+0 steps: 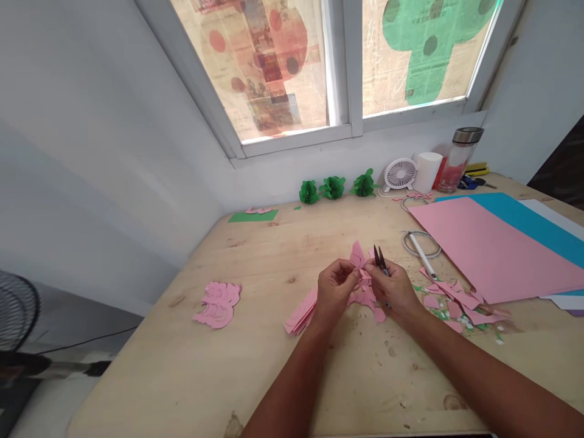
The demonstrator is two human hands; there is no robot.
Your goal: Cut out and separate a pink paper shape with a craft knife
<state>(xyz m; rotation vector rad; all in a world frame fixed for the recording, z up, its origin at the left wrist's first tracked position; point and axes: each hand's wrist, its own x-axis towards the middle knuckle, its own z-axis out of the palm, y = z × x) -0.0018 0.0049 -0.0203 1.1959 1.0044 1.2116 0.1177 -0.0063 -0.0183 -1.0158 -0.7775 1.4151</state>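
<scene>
Right of the frame's centre, the left hand and right hand pinch a pink paper piece, narrow tip up, long axis near vertical; the right also grips dark-bladed scissors, pointing upward.

Pink is seen on the held paper and large sheet, black on the scissor blades, and green on the ornaments. The pale tabletop is dotted with brown knots.
</scene>
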